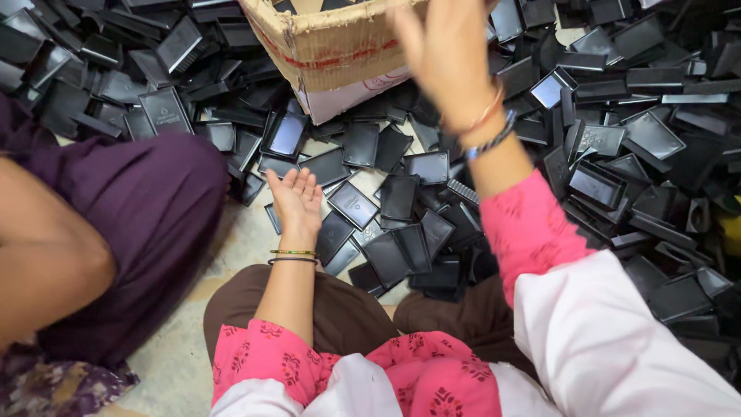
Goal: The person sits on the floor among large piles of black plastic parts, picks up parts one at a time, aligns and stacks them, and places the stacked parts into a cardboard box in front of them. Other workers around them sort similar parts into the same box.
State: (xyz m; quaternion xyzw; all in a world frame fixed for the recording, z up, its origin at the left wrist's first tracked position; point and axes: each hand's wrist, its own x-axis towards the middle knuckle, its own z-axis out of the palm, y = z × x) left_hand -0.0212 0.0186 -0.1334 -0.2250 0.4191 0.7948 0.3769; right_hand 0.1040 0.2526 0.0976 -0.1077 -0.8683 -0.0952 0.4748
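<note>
My left hand (295, 198) rests palm up near the floor, fingers apart, holding nothing, beside flat black plastic trays (353, 204). My right hand (448, 54) is raised in front of a cardboard box (332, 46), fingers spread and blurred, with nothing visible in it. Bangles circle both wrists. A large heap of black plastic trays and lids (617, 139) covers the floor ahead and to the right. My knees in brown trousers (347, 309) sit below the hands.
Another person's leg in purple cloth (139, 224) and bare arm (46, 255) fill the left side. More black trays (100, 69) pile at the far left behind that leg. A patch of pale floor (239, 239) shows between us.
</note>
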